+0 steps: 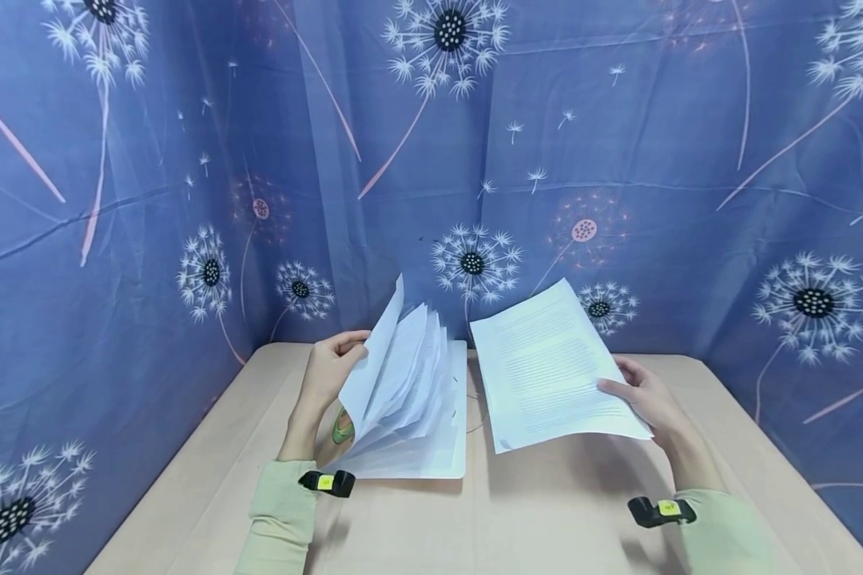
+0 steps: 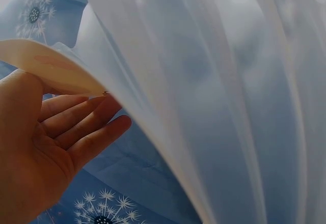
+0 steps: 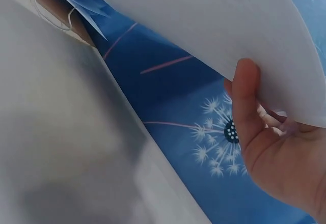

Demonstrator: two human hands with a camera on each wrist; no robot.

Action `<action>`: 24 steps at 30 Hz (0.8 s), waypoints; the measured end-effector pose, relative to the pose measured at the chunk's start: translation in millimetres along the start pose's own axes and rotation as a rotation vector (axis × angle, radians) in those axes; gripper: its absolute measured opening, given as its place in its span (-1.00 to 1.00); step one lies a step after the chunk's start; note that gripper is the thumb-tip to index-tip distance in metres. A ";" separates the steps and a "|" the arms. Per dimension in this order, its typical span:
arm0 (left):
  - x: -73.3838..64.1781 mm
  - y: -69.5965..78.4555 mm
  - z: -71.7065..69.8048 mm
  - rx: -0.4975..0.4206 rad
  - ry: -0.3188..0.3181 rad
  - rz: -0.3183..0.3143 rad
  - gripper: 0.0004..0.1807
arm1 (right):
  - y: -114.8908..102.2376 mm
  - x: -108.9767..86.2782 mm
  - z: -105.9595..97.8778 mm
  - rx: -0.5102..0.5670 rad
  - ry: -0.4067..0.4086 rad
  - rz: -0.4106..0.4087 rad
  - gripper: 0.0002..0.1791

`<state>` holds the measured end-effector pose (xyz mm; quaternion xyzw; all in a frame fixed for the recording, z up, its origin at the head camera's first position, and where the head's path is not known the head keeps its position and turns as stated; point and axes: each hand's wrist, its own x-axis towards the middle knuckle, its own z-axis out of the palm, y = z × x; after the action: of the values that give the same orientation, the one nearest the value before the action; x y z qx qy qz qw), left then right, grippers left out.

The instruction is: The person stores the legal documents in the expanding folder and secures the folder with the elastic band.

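Note:
A folder with clear plastic sleeves (image 1: 413,399) stands fanned open left of centre on the table. My left hand (image 1: 329,369) grips its raised cover at the outer edge, thumb hidden behind the cover in the left wrist view. There, the translucent sleeves (image 2: 214,102) spread out to the right of the hand (image 2: 71,142). A patch of green picture (image 1: 343,428) shows low on the cover's outside. To the right, my right hand (image 1: 647,398) pinches several printed sheets (image 1: 550,367) at their right edge, holding them tilted above the table. The right wrist view shows their blank underside (image 3: 219,25).
A beige table (image 1: 518,519) lies under both hands, with a blue dandelion-print cloth (image 1: 417,160) behind and at the sides. A thin white cord (image 3: 38,2) shows near the table's edge in the right wrist view. Dark cameras (image 1: 327,483) sit on both wrists.

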<state>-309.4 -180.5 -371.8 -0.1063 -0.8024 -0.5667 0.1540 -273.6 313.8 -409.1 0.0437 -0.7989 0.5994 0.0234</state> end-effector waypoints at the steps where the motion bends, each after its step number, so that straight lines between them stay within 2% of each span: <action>1: -0.2 -0.4 0.0 0.001 0.003 0.005 -0.67 | -0.6 0.8 2.0 0.007 -0.008 -0.002 -0.25; 10: -0.7 -2.0 -0.9 0.000 0.008 0.022 -0.66 | -5.0 9.7 22.2 0.018 -0.029 0.002 -0.25; 24: -0.7 -3.5 -0.7 0.002 0.010 0.023 -0.66 | -12.3 18.6 50.9 0.043 -0.005 0.041 -0.28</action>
<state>-309.8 -182.4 -374.9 -0.1125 -0.8008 -0.5648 0.1643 -290.1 260.8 -410.0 0.0294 -0.7868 0.6165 0.0081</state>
